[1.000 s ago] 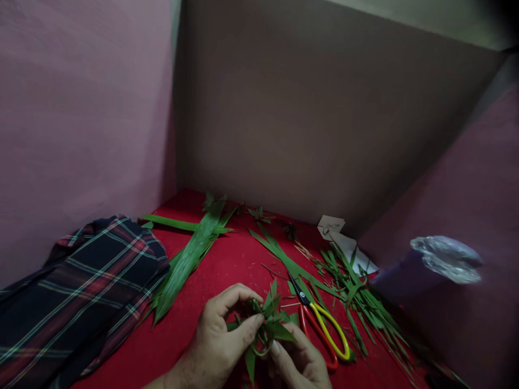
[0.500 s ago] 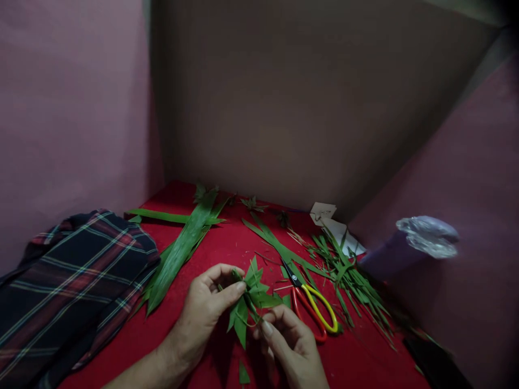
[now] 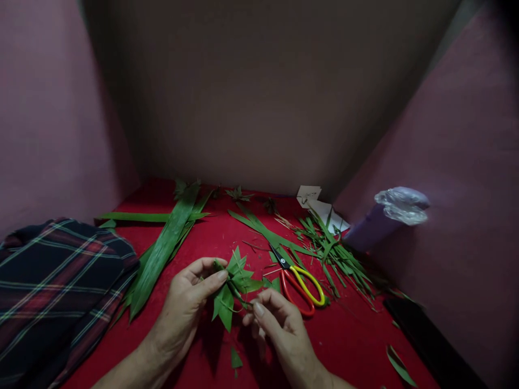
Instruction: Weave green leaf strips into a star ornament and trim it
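Between thumb and fingers, my left hand [image 3: 182, 302] pinches a flower shape folded from green leaf [image 3: 239, 275], its pointed petals spread toward the right. My right hand [image 3: 281, 329] is closed at the thumb and forefinger on the end of a thin leaf strip [image 3: 238, 309] that runs down from the flower. Both hands are held just above the red cloth [image 3: 344, 346]. Scissors [image 3: 298, 278] with one red and one yellow handle lie right beyond my right hand, blades pointing away. A small cut leaf piece [image 3: 235, 357] rests below the flower.
Long broad leaves [image 3: 166, 246] lie crossed at the back left. A heap of narrow leaf strips [image 3: 340, 254] is at the right, near white papers [image 3: 324, 213] and a purple, plastic-topped object [image 3: 389, 213]. Plaid cloth [image 3: 68, 292] covers the left; a black object [image 3: 430, 340] lies at right.
The view has turned, so everything sits further left in the picture. My right hand has drawn slightly away from the flower with the strip's end. The left grip is the same.
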The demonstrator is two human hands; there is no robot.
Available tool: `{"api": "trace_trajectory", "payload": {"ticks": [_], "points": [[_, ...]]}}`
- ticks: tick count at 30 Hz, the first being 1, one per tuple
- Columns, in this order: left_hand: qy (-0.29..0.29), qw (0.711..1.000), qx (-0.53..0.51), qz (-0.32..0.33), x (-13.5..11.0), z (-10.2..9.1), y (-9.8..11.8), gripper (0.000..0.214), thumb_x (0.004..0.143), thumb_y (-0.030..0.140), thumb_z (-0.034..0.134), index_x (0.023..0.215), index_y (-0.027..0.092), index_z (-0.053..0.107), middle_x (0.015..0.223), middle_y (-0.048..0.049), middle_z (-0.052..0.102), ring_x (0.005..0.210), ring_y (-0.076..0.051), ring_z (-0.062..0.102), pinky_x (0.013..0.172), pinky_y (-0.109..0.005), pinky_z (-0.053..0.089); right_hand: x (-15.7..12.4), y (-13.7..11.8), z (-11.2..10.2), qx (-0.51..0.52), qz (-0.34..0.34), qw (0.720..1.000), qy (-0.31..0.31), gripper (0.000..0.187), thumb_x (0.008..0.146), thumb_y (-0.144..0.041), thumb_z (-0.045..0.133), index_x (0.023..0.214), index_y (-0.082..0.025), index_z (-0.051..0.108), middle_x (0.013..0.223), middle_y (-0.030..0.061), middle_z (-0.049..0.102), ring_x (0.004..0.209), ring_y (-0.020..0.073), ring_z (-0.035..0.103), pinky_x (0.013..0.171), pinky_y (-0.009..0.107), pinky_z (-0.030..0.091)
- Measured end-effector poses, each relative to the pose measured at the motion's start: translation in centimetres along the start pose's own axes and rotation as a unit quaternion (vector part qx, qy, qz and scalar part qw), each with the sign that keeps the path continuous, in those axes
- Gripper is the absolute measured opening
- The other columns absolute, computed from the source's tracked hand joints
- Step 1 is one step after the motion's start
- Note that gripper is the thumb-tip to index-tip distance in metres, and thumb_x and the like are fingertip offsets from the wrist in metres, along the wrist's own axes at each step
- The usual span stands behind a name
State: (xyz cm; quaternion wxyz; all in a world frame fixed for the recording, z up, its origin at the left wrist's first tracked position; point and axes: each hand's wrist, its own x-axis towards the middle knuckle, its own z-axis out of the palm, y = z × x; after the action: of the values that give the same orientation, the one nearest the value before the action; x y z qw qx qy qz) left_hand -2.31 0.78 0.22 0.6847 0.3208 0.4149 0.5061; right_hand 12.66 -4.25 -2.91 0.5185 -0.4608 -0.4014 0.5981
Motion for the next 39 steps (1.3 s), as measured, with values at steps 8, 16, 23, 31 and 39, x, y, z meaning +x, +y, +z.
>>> {"api": "trace_trajectory", "payload": {"ticks": [8,16,23,31,39], "points": [[-0.014,0.999,0.028,-0.012,0.0,0.1,-0.1,0.027,0.062,0.024,0.074,0.085,0.015,0.062,0.074,-0.0015,0.063,0.06,-0.013,0.06,0.056,-0.023,0.048,0.0,-0.1,0.1,-0.009,-0.036,0.999,-0.005,0.024,0.077,-0.038,0.064,0.074,-0.016,0.054,0.064,-0.0002,0.06,0.053,0.0086,0.049,0.05,0.019,0.036],[0.027,1.0,0.008,0.01,0.4,0.1,0.4,0.032,0.057,0.021,0.077,0.084,0.013,0.063,0.072,-0.0017,0.064,0.058,-0.012,0.061,0.055,-0.022,0.048,0.2,-0.1,0.2,-0.002,-0.024,1.0,0.016,0.03,0.073,-0.042,0.066,0.068,-0.016,0.053,0.058,-0.0011,0.059,0.045,0.0067,0.045,0.043,0.017,0.034],[0.051,0.997,-0.028,0.058,0.8,-0.5,1.6,0.031,0.06,0.019,0.075,0.088,0.013,0.062,0.076,-0.0009,0.064,0.063,-0.011,0.061,0.059,-0.02,0.048,0.4,0.4,-0.1,0.017,0.004,0.999,0.033,0.04,0.07,-0.053,0.064,0.073,-0.017,0.047,0.058,0.0015,0.062,0.038,0.0072,0.045,0.03,0.013,0.029],[0.075,0.992,-0.03,0.097,0.8,-1.0,1.7,0.032,0.059,0.019,0.075,0.088,0.013,0.062,0.074,-0.0007,0.064,0.062,-0.011,0.06,0.059,-0.021,0.047,0.2,0.8,-0.9,-0.133,-0.17,0.967,0.136,0.033,0.078,-0.037,0.062,0.105,-0.019,0.055,0.102,0.0104,0.061,0.088,0.0214,0.059,0.069,0.031,0.051],[0.018,0.998,0.005,0.061,0.5,-0.5,1.2,0.032,0.061,0.022,0.074,0.089,0.014,0.061,0.078,-0.0019,0.064,0.065,-0.011,0.059,0.061,-0.021,0.046,-0.4,-0.7,-1.5,-0.458,-0.478,0.746,0.068,0.037,0.077,-0.01,0.054,0.113,-0.017,0.051,0.104,0.0097,0.059,0.101,0.0265,0.048,0.085,0.043,0.038]]}}
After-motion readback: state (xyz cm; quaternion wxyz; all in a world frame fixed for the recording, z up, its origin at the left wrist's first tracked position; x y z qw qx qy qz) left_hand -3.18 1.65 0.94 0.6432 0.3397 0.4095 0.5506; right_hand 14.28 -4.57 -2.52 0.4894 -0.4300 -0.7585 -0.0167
